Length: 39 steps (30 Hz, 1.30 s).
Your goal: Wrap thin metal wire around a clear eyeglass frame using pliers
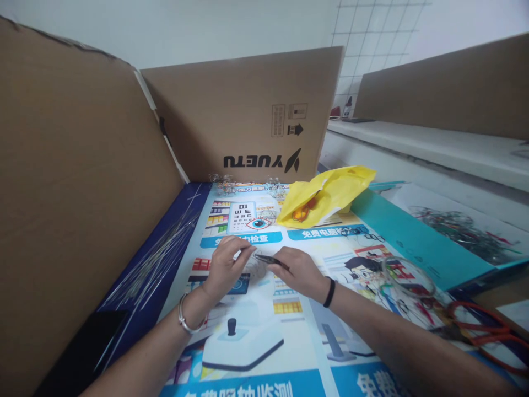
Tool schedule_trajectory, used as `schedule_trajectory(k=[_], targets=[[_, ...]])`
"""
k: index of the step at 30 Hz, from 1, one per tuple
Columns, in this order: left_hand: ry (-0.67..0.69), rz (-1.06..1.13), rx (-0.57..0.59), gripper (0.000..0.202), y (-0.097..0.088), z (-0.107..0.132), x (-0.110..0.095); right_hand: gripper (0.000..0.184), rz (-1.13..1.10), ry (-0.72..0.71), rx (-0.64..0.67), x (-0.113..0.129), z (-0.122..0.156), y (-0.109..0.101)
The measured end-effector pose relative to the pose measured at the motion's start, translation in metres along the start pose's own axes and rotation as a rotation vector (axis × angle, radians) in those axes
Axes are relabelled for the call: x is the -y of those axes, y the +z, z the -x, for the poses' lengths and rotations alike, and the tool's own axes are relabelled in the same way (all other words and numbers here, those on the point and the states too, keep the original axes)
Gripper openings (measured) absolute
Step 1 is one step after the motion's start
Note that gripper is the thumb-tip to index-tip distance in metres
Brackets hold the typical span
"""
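My left hand (226, 266), with a silver bangle at the wrist, is closed with thumb and forefinger in a pinch; it seems to hold a thin wire piece, too fine to make out fully. My right hand (298, 271), wearing a black wristband, grips small dark pliers (268, 259) whose tips point left and nearly meet the left fingertips. Faint wire loops (257, 269) show just beneath the pliers' jaws. Both hands are above the printed poster (303, 342) covering the table.
Straight wires (151, 264) lie at the left beside a dark flat object (85, 344). Behind stand a cardboard panel (243, 116) and a yellow bag (326, 193) with orange pieces. At right are a teal box (397, 237) of tangled wires, a wire coil (407, 275) and red-handled scissors (487, 333).
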<state>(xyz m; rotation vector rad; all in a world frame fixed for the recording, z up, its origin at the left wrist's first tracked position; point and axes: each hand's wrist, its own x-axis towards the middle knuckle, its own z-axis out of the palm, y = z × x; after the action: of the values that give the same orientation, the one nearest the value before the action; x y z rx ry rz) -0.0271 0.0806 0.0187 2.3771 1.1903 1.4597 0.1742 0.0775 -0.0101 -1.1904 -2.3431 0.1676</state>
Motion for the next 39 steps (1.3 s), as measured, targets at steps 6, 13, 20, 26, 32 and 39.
schedule_trajectory(k=[6, 13, 20, 26, 32, 39], targets=[[-0.023, 0.054, 0.051, 0.011, 0.0, -0.001, 0.0, 0.042, -0.027, -0.034, -0.021, 0.001, 0.0, -0.002], [-0.096, 0.095, 0.039, 0.011, -0.001, -0.002, -0.001, 0.04, 0.0, -0.014, -0.052, -0.001, 0.0, 0.001], [-0.125, 0.118, 0.068, 0.012, 0.0, -0.001, 0.001, 0.042, 0.005, -0.027, 0.007, 0.001, 0.001, -0.002], [-0.163, 0.181, 0.107, 0.013, 0.001, -0.001, 0.004, 0.042, 0.028, -0.013, 0.053, 0.002, 0.0, -0.004], [-0.266, 0.245, 0.126, 0.011, 0.0, -0.001, 0.004, 0.041, -0.015, 0.06, 0.081, 0.007, -0.001, -0.007], [-0.373, 0.417, 0.225, 0.018, -0.002, -0.004, 0.01, 0.044, -0.06, 0.162, 0.147, 0.008, -0.006, -0.016]])
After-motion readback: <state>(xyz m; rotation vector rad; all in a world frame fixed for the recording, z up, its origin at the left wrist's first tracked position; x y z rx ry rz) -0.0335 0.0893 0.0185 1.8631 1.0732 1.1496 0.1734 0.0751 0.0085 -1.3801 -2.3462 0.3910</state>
